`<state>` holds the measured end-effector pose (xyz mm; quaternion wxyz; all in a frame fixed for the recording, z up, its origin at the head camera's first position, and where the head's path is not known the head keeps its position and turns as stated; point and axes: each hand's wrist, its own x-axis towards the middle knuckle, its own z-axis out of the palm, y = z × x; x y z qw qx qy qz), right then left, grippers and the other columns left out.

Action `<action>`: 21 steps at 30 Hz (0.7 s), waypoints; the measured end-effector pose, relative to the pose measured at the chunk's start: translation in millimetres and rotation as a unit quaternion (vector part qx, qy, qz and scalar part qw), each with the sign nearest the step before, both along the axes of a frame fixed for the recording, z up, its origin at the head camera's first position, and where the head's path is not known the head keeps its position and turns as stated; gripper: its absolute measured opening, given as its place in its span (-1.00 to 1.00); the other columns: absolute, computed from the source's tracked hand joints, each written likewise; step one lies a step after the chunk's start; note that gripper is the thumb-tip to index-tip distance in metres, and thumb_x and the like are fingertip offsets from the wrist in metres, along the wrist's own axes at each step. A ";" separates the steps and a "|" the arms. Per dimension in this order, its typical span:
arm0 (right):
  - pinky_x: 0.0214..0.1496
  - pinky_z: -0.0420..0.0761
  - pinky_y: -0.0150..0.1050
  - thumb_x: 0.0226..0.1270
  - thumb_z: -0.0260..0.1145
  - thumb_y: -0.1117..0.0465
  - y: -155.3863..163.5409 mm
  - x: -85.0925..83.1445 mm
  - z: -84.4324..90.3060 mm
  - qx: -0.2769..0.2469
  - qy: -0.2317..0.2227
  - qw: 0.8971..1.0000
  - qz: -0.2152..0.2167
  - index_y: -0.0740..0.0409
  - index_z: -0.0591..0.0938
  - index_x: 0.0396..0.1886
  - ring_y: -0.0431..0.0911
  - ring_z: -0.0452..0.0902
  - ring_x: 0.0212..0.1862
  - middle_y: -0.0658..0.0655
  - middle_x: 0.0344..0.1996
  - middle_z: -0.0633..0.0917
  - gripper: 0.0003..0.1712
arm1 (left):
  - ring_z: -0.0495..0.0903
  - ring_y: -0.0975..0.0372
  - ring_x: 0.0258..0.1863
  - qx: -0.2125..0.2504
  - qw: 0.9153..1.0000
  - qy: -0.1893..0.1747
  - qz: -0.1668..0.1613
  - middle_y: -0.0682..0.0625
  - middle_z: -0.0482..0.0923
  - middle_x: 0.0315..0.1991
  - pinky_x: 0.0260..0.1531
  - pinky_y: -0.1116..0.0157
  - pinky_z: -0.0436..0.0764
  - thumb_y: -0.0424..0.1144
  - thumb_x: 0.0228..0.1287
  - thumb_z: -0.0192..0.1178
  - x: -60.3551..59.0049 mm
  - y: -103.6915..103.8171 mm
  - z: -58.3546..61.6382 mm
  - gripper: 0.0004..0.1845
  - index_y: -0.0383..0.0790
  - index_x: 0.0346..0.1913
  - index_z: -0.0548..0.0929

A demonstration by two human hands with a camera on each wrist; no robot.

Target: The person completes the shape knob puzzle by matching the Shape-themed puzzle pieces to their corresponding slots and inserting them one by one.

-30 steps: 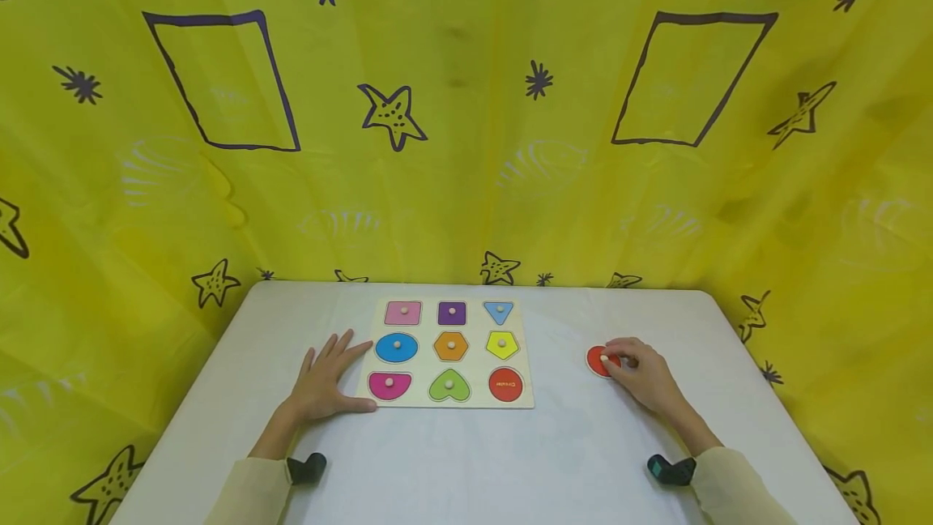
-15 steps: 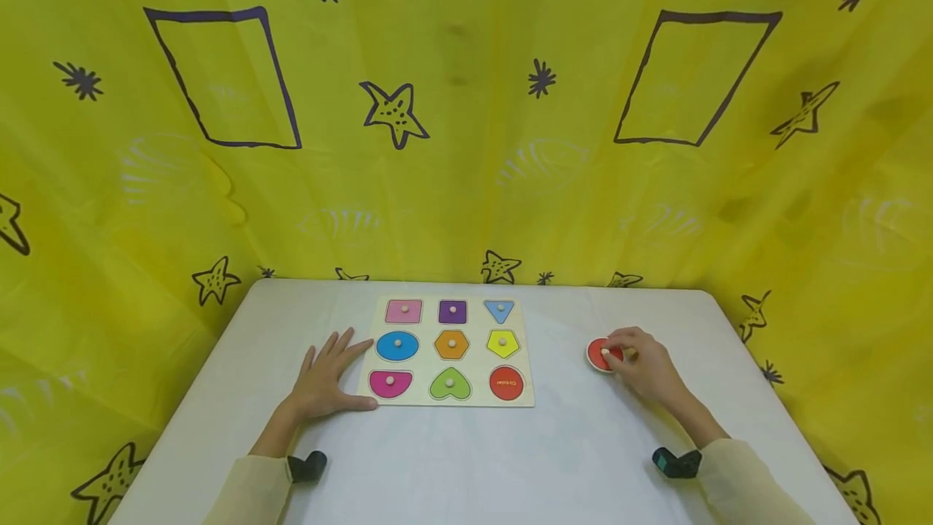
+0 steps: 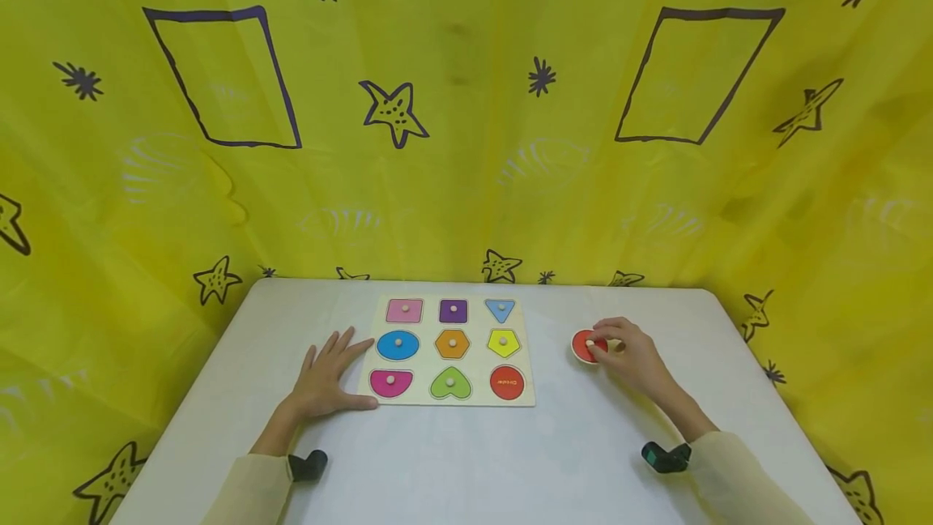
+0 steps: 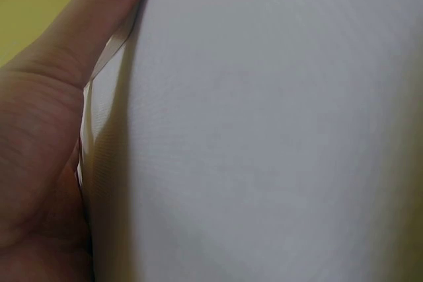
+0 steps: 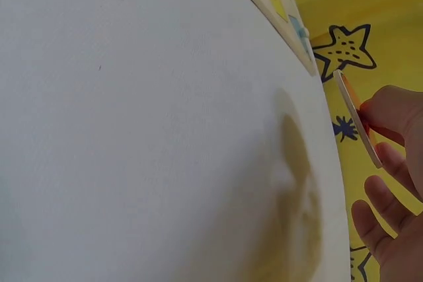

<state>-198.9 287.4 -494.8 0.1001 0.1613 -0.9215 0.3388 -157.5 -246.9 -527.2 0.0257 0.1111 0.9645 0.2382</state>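
Observation:
My right hand (image 3: 632,355) pinches the small knob of a red round puzzle piece (image 3: 581,347). In the right wrist view that puzzle piece (image 5: 357,117) is edge-on and raised off the table, a shadow lying below. The wooden peg puzzle board (image 3: 477,399) lies left of it, holding several knobbed coloured shapes. Its near right spot, a red circle (image 3: 507,382) with printed lettering, has no knob. My left hand (image 3: 323,379) rests spread at the board's left edge, thumb at the near corner and index finger by the blue oval (image 3: 398,345).
A white table (image 3: 466,468) carries the board. Yellow curtain (image 3: 466,185) printed with stars and shells hangs behind and at both sides. A dark wrist device (image 3: 307,467) sits by the left sleeve, another dark device (image 3: 666,457) by the right.
My right hand has lifted the red round piece off the table and carried it a little left and away from me. The left hand and the board have stayed put.

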 end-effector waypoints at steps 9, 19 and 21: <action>-0.15 0.67 -0.20 0.20 0.54 0.37 -18.5 -1.7 2.1 -0.019 0.015 1.000 0.018 0.19 0.80 -0.20 0.08 0.59 0.00 0.18 -0.03 0.69 -0.83 | -0.09 -0.30 0.57 0.000 1.000 0.003 -0.003 -0.33 0.07 0.60 0.41 -0.46 -0.24 0.36 -0.18 0.54 1.1 1.3 3.2 0.16 -0.02 0.54 0.38; -0.12 0.68 -0.13 0.21 0.55 0.35 -40.2 -2.1 -0.8 -0.048 0.003 0.999 0.019 0.14 0.80 -0.20 0.05 0.58 -0.01 0.14 -0.05 0.69 -0.84 | -0.08 -0.31 0.57 0.000 1.000 0.006 -0.003 -0.33 0.08 0.59 0.40 -0.47 -0.23 0.36 -0.18 0.54 1.6 0.9 2.6 0.15 -0.01 0.53 0.39; -0.11 0.68 -0.12 0.21 0.55 0.34 -45.0 -1.7 -0.9 -0.052 -0.002 0.998 0.019 0.13 0.80 -0.20 0.05 0.58 -0.01 0.13 -0.04 0.69 -0.84 | -0.08 -0.31 0.57 0.000 1.000 0.007 -0.002 -0.33 0.08 0.59 0.40 -0.47 -0.23 0.36 -0.18 0.54 1.6 0.9 2.5 0.15 -0.01 0.53 0.39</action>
